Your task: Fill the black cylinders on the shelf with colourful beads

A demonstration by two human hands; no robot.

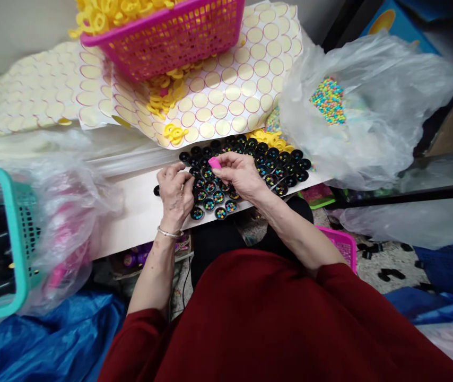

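Note:
My right hand point(240, 175) pinches a small bright pink piece point(214, 163), shaped like a little scoop or cap, between thumb and fingertips. It is held above many small round black cups point(218, 196) set close together on a pale board. Several of these cups contain coloured beads; others look dark inside. At the left edge of the group, my left hand point(175, 193) hovers or rests with bent fingers apart, its fingertips close to the cups. I see nothing held in it. One lone black cup point(156, 190) lies left of that hand.
A pink basket point(171, 40) of yellow plastic rings stands behind, on sticker sheets point(226, 106) with round labels. Coloured beads point(329, 101) lie in a clear plastic bag point(373, 106) at right. On the left are a teal basket point(9, 228) of black parts and a bag of pink pieces.

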